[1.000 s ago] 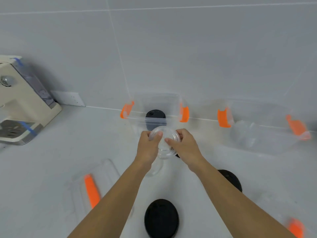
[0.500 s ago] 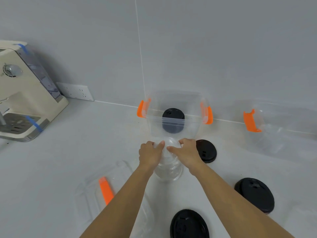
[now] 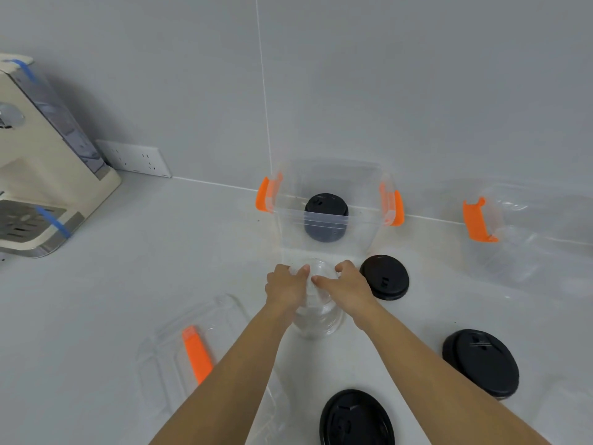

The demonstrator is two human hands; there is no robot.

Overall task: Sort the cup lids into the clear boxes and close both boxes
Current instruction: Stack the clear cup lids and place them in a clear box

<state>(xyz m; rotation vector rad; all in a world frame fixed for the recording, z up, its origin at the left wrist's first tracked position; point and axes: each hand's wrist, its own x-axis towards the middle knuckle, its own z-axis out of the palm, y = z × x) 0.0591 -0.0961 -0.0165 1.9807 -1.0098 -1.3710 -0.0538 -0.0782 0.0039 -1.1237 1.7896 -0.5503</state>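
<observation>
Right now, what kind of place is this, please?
Probably a kitchen or café: a cream drinks machine with a drip tray at the left, a socket in the tiled wall, and black lids on the white counter.

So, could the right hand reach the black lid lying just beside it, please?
Probably yes: the black lid lies uncovered right beside the right hand, nothing between; however, its fingers grip a clear lid, shared with the left hand.
</observation>
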